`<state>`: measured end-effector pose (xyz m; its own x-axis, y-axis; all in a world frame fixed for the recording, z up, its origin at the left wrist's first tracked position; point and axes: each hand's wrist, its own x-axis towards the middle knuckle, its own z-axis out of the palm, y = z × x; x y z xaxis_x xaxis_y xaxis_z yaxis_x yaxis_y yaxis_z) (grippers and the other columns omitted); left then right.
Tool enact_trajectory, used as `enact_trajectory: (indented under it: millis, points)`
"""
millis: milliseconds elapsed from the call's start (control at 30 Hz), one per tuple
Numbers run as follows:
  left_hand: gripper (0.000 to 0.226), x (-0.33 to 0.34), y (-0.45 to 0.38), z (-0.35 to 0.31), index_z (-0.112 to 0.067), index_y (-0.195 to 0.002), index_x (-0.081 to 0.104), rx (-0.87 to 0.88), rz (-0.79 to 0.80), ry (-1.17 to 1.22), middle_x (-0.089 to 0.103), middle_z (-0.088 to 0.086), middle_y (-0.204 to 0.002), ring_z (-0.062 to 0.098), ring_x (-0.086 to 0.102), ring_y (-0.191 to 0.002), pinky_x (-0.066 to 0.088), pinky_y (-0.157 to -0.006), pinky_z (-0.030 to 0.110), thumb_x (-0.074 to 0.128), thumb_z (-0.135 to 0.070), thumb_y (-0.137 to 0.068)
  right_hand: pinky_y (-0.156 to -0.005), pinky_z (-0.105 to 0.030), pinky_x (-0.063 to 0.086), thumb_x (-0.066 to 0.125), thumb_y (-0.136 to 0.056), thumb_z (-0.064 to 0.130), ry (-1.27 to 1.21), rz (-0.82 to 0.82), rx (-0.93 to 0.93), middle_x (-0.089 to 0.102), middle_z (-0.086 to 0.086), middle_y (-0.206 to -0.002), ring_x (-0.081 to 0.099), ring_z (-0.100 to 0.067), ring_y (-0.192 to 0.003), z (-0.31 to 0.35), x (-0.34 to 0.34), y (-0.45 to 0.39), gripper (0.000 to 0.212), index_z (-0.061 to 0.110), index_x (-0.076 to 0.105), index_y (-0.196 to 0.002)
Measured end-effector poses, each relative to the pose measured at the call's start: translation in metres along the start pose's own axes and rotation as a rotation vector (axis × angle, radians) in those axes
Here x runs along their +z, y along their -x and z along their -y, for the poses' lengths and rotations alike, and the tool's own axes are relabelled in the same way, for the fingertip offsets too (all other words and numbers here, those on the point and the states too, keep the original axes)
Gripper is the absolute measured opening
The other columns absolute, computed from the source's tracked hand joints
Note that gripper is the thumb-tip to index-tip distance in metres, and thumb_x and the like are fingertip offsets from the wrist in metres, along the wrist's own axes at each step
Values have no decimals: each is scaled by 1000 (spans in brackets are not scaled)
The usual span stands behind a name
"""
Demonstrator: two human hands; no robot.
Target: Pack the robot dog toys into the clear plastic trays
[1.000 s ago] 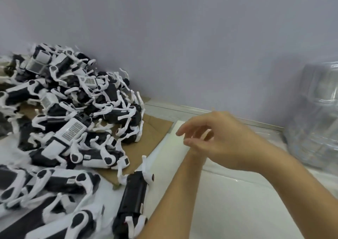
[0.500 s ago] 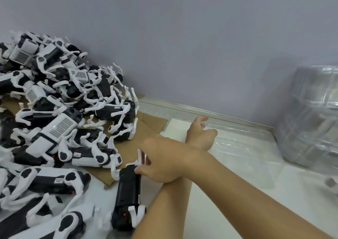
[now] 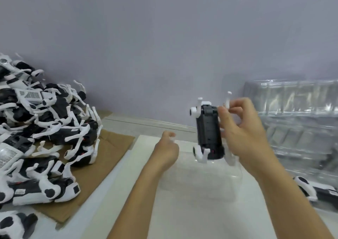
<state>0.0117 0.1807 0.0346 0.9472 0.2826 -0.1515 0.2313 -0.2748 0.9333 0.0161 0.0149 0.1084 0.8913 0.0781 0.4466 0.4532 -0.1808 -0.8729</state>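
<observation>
My right hand grips a black-and-white robot dog toy by its side and holds it upright, legs sticking out, just above the far end of a clear plastic tray. The tray lies on a white board in front of me. At the tray's far left corner my left hand has its fingers curled on the rim. A big pile of robot dog toys lies at the left.
The pile sits on brown cardboard. A tall stack of clear trays stands at the right against the grey wall. One more toy dog lies at the right edge beside that stack.
My right hand has picked the toy up from beside the cardboard and carried it right and up over the tray. My left hand stays at the tray's corner. The camera has turned right.
</observation>
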Motion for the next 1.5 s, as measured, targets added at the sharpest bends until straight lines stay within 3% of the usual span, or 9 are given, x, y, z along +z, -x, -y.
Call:
enact_trajectory:
  millis: [133,300,433,567,733,867,1067,1300,1500]
  points:
    - [32,-11,4,-7,-27,-121,43,-44,47,-123,53,-2,-86,14,49,-69,37,-59,27,41,-16,-91,-87,-50,57,65,-92,31,-54,-24,172,64,-1,-104,67,-31,-99,-26,-36,9,13,32,55,-84]
    - [32,-13,11,-24,-32,-125,45,18,34,-334,56,-7,-113,14,56,-99,40,-76,27,52,-33,-95,-89,-49,57,74,-86,25,-133,-35,220,71,8,-99,72,-24,-91,-37,-48,10,9,24,65,-87]
    - [23,-1,21,-50,-30,-115,64,352,-158,23,65,-16,-110,7,65,-100,52,-83,26,51,-41,-99,-84,-45,59,79,-79,18,-161,29,181,74,7,-86,72,-26,-84,-34,-48,13,15,28,69,-83]
    - [44,7,34,-65,-41,-117,64,316,177,222,71,-11,-107,12,70,-89,61,-73,34,57,-62,-79,-64,-26,58,80,-76,4,-281,164,119,76,6,-84,75,-19,-79,-25,-42,14,22,23,70,-82]
    - [21,2,34,-63,-20,-115,67,331,218,330,72,9,-109,31,71,-97,60,-73,44,61,-14,-96,-68,-27,60,85,-69,0,-267,197,38,75,5,-93,75,-16,-86,-18,-33,14,38,26,68,-92]
    - [26,-1,30,-56,-17,-110,66,363,203,514,68,10,-115,32,70,-97,59,-79,52,56,1,-95,-86,-13,47,88,-70,19,83,148,-12,68,17,-109,61,3,-108,-24,-39,12,52,41,65,-111]
    - [29,-5,24,-45,-20,-106,67,409,279,726,63,12,-119,34,64,-102,40,-102,68,64,-3,-82,-85,-19,50,82,-76,12,149,110,29,71,17,-96,65,-4,-97,-26,-46,9,43,41,72,-106]
    - [28,-6,22,-42,-22,-101,68,452,326,747,65,8,-115,32,61,-104,26,-106,73,71,-12,-75,-79,-10,47,83,-73,6,129,72,-21,70,22,-90,65,-1,-92,-24,-45,8,45,40,73,-101]
    - [28,-5,23,-48,-22,-103,70,458,215,650,68,11,-112,33,69,-98,58,-79,55,69,-7,-80,-82,-21,50,78,-79,12,158,196,44,71,11,-98,66,-7,-91,-27,-46,10,39,40,70,-105]
